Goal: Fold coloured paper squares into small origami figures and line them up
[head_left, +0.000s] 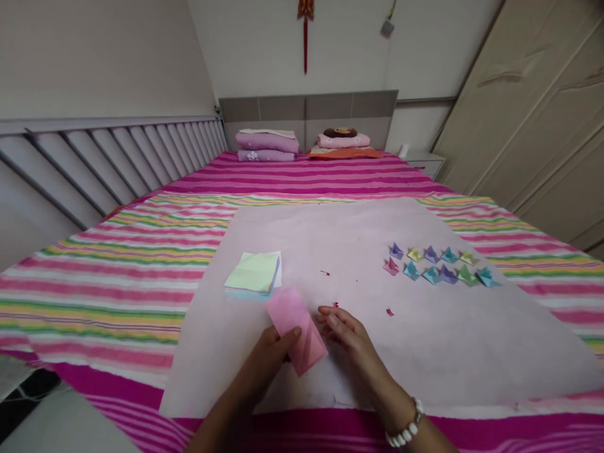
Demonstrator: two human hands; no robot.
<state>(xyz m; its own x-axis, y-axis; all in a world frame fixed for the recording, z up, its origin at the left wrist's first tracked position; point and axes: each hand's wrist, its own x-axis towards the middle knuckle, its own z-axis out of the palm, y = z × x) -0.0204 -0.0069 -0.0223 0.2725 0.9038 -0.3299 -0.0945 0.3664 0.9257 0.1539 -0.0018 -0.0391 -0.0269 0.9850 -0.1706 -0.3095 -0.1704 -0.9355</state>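
Observation:
My left hand (274, 352) is closed on a pink sheet of origami paper (302, 336), folded into a long rectangle, with the thumb on top. The paper tilts above the white sheet (226, 371). Just right of it, apart from the paper, my right hand (346, 333) is open with its fingers loosely bent; nothing shows in them. Beyond its fingertips lies a small red piece (335, 304). A stack of coloured square paper (252, 274), pale green on top, lies to the left.
Two rows of folded paper shapes (431, 275) in several colours stand on the right. Other small red bits (389, 312) lie on the sheet. A striped bedspread (117, 277) surrounds it. Folded bedding (267, 143) sits by the headboard; a white railing (141, 151) runs along the left.

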